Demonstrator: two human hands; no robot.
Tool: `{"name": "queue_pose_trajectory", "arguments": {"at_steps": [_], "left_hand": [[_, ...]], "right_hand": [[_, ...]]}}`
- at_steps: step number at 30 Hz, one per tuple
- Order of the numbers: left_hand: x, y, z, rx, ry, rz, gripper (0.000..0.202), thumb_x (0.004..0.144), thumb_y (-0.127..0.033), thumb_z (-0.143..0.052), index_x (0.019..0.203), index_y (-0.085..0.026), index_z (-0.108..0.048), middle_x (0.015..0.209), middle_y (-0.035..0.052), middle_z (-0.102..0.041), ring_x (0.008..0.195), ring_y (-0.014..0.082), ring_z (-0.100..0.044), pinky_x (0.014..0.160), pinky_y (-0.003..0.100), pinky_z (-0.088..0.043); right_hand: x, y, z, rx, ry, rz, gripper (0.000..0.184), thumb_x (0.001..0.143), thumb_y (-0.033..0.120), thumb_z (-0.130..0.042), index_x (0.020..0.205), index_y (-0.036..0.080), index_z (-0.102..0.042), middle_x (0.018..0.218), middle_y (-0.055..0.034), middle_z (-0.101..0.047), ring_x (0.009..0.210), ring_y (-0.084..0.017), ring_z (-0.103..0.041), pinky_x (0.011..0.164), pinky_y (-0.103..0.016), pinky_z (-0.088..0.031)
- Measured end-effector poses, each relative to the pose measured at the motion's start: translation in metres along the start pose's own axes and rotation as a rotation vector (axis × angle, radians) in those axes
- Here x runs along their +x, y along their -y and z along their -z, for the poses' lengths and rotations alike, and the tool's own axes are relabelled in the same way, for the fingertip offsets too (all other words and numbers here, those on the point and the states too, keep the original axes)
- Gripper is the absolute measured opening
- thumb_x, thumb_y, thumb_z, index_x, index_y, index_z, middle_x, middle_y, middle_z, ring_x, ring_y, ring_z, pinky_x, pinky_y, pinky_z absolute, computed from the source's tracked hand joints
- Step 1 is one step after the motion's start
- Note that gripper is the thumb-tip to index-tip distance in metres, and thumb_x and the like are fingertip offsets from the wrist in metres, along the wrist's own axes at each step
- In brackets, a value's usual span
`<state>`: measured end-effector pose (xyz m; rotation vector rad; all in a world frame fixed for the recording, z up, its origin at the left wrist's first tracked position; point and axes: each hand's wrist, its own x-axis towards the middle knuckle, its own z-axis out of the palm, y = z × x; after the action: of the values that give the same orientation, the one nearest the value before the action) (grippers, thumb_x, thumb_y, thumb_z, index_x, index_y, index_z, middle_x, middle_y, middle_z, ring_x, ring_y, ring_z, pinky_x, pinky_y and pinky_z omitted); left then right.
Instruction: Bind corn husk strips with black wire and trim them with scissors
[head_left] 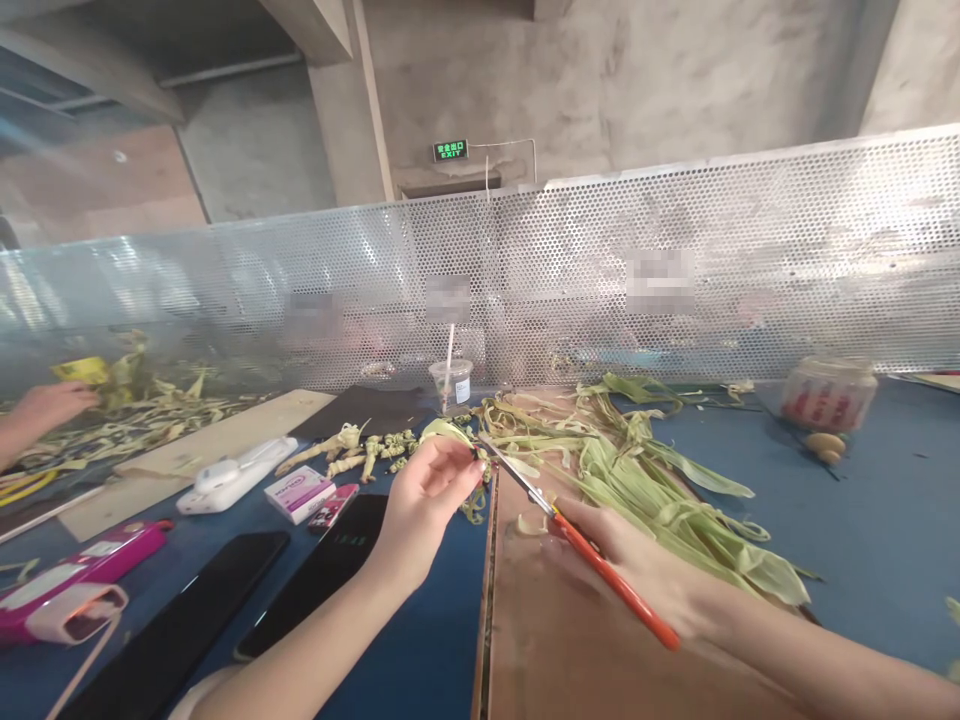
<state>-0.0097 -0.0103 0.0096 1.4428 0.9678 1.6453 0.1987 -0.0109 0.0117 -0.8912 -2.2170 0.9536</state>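
Note:
My left hand [424, 495] pinches a pale green strip of corn husk [448, 431] just above the blue table. My right hand [645, 570] is closed round orange-handled scissors [600, 560], whose metal blades [514, 472] point up-left and reach the husk strip at my left fingertips. A heap of long green husk leaves [660, 490] lies right behind and beside the scissors, on a brown board [555, 630].
Small knotted husk pieces [360, 452] lie left of my hand. A plastic cup with a straw [452, 383], a jar [827, 393], two black phones [330, 565], a pink-white box [300, 492], a white device [236, 473] and a pink case [75, 590] sit around. Another person's hand [45, 408] is far left. A perforated metal screen [675, 270] closes the back.

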Motion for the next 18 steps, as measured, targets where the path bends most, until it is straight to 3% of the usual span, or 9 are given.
{"name": "queue_pose_trajectory", "arguments": {"at_steps": [2,10,18], "left_hand": [[0.0001,-0.0001,0.0006,0.003,0.009,-0.001,0.012,0.074,-0.024,-0.065,0.082,-0.020,-0.057,0.078,-0.0017,-0.055,0.077,0.0104,-0.053,0.071,0.020,-0.041],[-0.0005,0.0017,0.0008,0.009,0.004,-0.003,0.012,0.074,-0.025,-0.065,0.082,-0.020,-0.058,0.079,-0.0016,-0.056,0.078,0.0102,-0.053,0.070,0.019,-0.041],[0.0004,0.0004,0.0009,0.007,-0.013,-0.009,0.014,0.073,-0.024,-0.066,0.085,-0.021,-0.059,0.080,-0.0013,-0.057,0.079,0.0104,-0.054,0.071,0.019,-0.042]], "right_hand": [[0.0000,-0.0005,0.0005,0.039,0.068,-0.007,0.025,0.086,0.039,-0.039,0.073,0.018,-0.040,0.070,0.0028,-0.038,0.063,-0.010,-0.032,0.055,-0.022,-0.030],[0.0008,-0.0035,-0.0004,0.067,0.107,-0.040,0.027,0.088,0.040,-0.039,0.072,0.018,-0.035,0.069,0.0042,-0.031,0.062,-0.009,-0.027,0.054,-0.021,-0.026],[-0.0014,0.0018,-0.0006,0.029,0.086,-0.056,0.030,0.087,0.041,-0.040,0.070,0.018,-0.036,0.065,0.0047,-0.027,0.059,-0.009,-0.027,0.051,-0.021,-0.025]]}}
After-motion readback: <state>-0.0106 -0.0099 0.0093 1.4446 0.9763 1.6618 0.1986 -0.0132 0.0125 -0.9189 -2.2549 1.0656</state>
